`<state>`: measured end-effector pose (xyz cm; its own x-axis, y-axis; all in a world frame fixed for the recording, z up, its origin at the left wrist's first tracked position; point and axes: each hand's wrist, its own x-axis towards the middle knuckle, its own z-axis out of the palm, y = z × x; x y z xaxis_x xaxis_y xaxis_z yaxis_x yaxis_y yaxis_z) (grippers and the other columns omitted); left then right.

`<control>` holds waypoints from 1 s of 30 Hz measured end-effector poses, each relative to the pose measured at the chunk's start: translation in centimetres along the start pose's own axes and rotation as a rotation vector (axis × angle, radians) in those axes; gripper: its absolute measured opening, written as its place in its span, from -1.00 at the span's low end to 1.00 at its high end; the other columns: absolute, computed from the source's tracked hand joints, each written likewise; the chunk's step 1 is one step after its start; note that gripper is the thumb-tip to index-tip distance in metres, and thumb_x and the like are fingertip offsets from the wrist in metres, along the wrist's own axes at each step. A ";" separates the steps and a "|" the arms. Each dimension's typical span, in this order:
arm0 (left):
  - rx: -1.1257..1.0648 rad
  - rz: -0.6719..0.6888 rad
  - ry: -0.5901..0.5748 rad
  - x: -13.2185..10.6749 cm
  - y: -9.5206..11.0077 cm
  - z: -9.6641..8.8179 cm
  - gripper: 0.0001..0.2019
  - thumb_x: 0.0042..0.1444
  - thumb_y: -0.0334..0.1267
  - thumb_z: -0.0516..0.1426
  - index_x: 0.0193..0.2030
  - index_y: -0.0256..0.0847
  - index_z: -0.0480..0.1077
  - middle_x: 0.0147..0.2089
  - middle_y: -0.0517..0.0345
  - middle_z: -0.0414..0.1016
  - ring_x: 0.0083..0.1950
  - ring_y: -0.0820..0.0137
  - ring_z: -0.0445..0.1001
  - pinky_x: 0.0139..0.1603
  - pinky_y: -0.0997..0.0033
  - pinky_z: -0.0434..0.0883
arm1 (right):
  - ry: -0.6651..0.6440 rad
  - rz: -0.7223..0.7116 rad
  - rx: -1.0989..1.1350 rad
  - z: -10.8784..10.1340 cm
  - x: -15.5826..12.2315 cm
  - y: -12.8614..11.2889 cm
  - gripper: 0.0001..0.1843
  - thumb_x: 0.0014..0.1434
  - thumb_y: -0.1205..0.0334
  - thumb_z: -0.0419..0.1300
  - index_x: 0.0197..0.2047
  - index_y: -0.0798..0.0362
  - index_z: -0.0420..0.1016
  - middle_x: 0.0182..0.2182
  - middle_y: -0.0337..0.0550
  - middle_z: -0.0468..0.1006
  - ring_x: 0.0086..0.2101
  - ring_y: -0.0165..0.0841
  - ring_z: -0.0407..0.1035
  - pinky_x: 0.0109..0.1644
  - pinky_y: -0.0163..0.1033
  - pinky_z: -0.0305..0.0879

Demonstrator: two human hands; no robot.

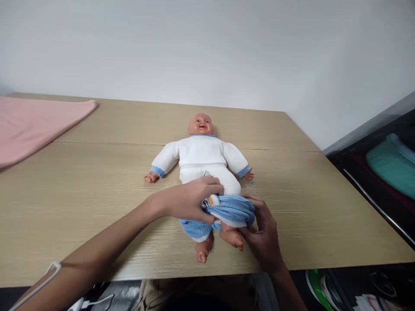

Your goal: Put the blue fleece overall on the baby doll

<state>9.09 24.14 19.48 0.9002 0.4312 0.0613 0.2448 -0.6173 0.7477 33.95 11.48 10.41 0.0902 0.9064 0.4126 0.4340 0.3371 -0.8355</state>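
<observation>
A baby doll (202,151) lies on its back on the wooden table, head away from me, in a white top with blue cuffs. Blue fleece trousers (235,209) are bunched around its lower legs, and the feet stick out below. My left hand (199,198) lies across the doll's legs, fingers curled on the trousers by a small white-and-orange patch. On the other side, my right hand (264,231) pinches the outer edge of the same trousers by the doll's right-side foot. Some fingertips are hidden behind the cloth.
The wooden table (113,185) meets a pale wall (194,52) at the back. A pink cloth (35,121) lies at the far left. Past the right edge, a teal cloth (392,164) rests on a dark surface. A white cable (48,276) crosses my left forearm.
</observation>
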 end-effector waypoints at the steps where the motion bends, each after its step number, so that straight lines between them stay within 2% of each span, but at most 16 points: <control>1: -0.031 0.010 0.014 -0.2 -0.1 0.2 -0.73 0.14 -0.26 0.38 -0.12 -0.14 0.40 -0.06 0.12 0.43 0.04 0.14 0.46 0.07 0.25 0.38 | -0.008 -0.016 -0.023 0.0 0.1 -0.2 -0.57 0.22 0.37 0.41 0.12 -0.17 0.61 0.10 -0.13 0.66 0.10 -0.10 0.57 0.22 -0.05 0.47; 3: -0.098 0.024 0.038 -0.6 -0.6 0.5 -0.73 0.14 -0.25 0.36 -0.13 -0.13 0.37 -0.12 0.17 0.42 -0.04 0.19 0.45 0.02 0.27 0.37 | -0.049 0.008 -0.034 0.3 0.3 -0.5 -0.69 0.25 0.36 0.35 0.03 -0.14 0.63 -0.05 -0.18 0.69 -0.04 -0.14 0.59 0.11 -0.08 0.49; 5: -0.140 0.007 0.079 -0.8 -1.1 0.8 -0.78 0.19 -0.25 0.33 -0.17 -0.13 0.35 -0.19 0.22 0.41 -0.12 0.24 0.43 -0.03 0.29 0.34 | -0.117 0.106 -0.003 0.6 0.7 -0.3 -0.80 0.27 0.32 0.32 -0.05 -0.11 0.62 -0.19 -0.22 0.68 -0.17 -0.17 0.58 -0.01 -0.11 0.50; 7: -0.175 -0.039 0.114 -0.8 -1.4 0.8 -0.81 0.25 -0.22 0.32 -0.17 -0.13 0.37 -0.21 0.23 0.44 -0.14 0.26 0.44 -0.06 0.30 0.34 | -0.175 0.206 0.046 0.7 1.0 0.0 -0.81 0.25 0.27 0.32 -0.06 -0.09 0.61 -0.23 -0.22 0.67 -0.22 -0.16 0.58 -0.08 -0.11 0.49; 9: -0.213 -0.089 0.118 -0.9 -1.4 0.8 -0.76 0.30 -0.12 0.36 -0.10 -0.13 0.42 -0.18 0.23 0.49 -0.12 0.26 0.48 -0.08 0.31 0.36 | -0.221 0.243 0.107 0.3 1.3 0.3 -0.74 0.23 0.24 0.34 0.01 -0.09 0.59 -0.19 -0.19 0.68 -0.15 -0.11 0.59 -0.05 -0.10 0.50; 12: -0.212 -0.149 0.094 -1.4 -0.8 0.7 -0.57 0.29 0.13 0.43 0.01 -0.12 0.47 -0.09 0.19 0.55 -0.05 0.21 0.54 -0.07 0.29 0.40 | -0.374 0.263 0.255 -1.2 1.5 0.3 -0.56 0.32 0.13 0.38 0.24 -0.14 0.53 0.03 -0.12 0.68 0.07 -0.04 0.58 0.14 -0.06 0.51; 15: -0.170 -0.178 0.150 -2.5 -0.2 1.1 -0.45 0.27 0.23 0.43 0.16 -0.08 0.47 0.08 0.11 0.58 0.07 0.12 0.55 0.06 0.20 0.43 | -0.501 0.292 0.361 -2.7 1.7 0.2 -0.52 0.44 -0.06 0.32 0.35 -0.20 0.46 0.19 -0.11 0.61 0.19 -0.03 0.51 0.31 -0.01 0.43; 18: -0.176 -0.178 0.278 -4.1 0.3 1.8 -0.47 0.41 0.22 0.32 0.31 -0.03 0.42 0.24 0.05 0.55 0.18 0.10 0.52 0.18 0.14 0.43 | -0.483 0.217 0.245 -3.1 2.5 0.1 -0.65 0.49 -0.14 0.27 0.20 -0.18 0.53 0.13 -0.12 0.56 0.16 -0.06 0.47 0.31 -0.02 0.36; 20: -0.142 -0.216 0.376 -5.1 0.5 2.3 -0.58 0.51 0.16 0.24 0.29 -0.02 0.42 0.25 0.04 0.55 0.22 0.10 0.50 0.21 0.12 0.42 | -0.463 0.153 0.154 -2.9 3.5 -0.1 -0.69 0.47 -0.14 0.32 0.10 -0.15 0.56 0.07 -0.11 0.55 0.13 -0.07 0.46 0.29 -0.03 0.34; 23: -0.054 -0.320 0.483 -6.7 0.6 2.9 -0.67 0.52 0.11 0.24 0.20 -0.02 0.45 0.23 0.04 0.54 0.26 0.08 0.48 0.27 0.07 0.41 | -0.460 0.116 0.087 -2.4 5.3 -0.3 -0.73 0.45 -0.11 0.36 -0.03 -0.11 0.55 -0.05 -0.14 0.52 0.03 -0.11 0.47 0.20 -0.06 0.35; 26: -0.025 -0.424 0.531 -8.5 0.2 3.7 -0.63 0.46 0.13 0.29 0.20 0.00 0.43 0.23 0.05 0.52 0.28 0.06 0.46 0.31 0.02 0.41 | -0.502 0.175 0.157 -1.9 6.9 0.1 -0.72 0.49 -0.12 0.33 -0.07 -0.10 0.52 -0.15 -0.19 0.49 -0.10 -0.19 0.44 0.09 -0.11 0.36; 30: -0.141 -0.518 0.545 -10.5 -0.6 5.0 -0.63 0.46 0.15 0.29 0.18 0.01 0.41 0.19 0.05 0.50 0.21 0.08 0.48 0.24 0.02 0.48 | -0.464 0.316 0.306 -0.6 8.2 1.6 -0.65 0.49 -0.19 0.32 -0.07 -0.09 0.48 -0.24 -0.26 0.44 -0.21 -0.27 0.37 -0.07 -0.17 0.35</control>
<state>1.30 16.69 15.14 0.3690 0.9290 -0.0293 0.5058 -0.1742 0.8449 35.94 19.34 12.69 -0.2552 0.9668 -0.0137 0.1680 0.0304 -0.9853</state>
